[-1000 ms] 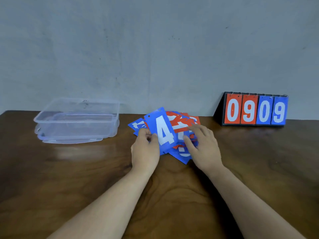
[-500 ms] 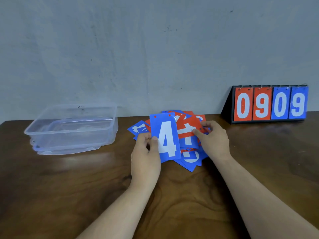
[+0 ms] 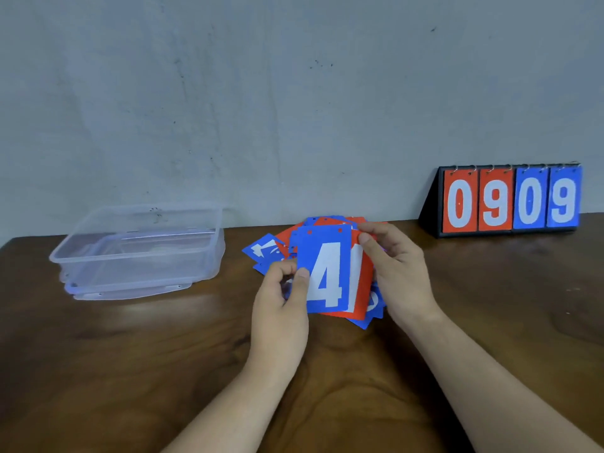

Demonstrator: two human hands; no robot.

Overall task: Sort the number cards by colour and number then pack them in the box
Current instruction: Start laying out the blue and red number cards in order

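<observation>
A blue card with a white 4 (image 3: 327,273) stands upright in front of me, pinched at its left edge by my left hand (image 3: 281,305). Right behind it is a red card (image 3: 363,282), which my right hand (image 3: 397,273) pinches at its upper right corner. Under both hands a loose pile of several blue and red number cards (image 3: 266,250) lies on the wooden table (image 3: 130,354). The clear plastic box (image 3: 137,250) sits open at the left, apart from the pile.
A black flip scoreboard (image 3: 510,201) showing red 0 9 and blue 0 9 stands at the back right against the grey wall. The box rests on its clear lid (image 3: 130,291).
My left hand has raised the blue 4 card more upright. My right hand has lifted a red card from the pile and brought it behind the 4.
</observation>
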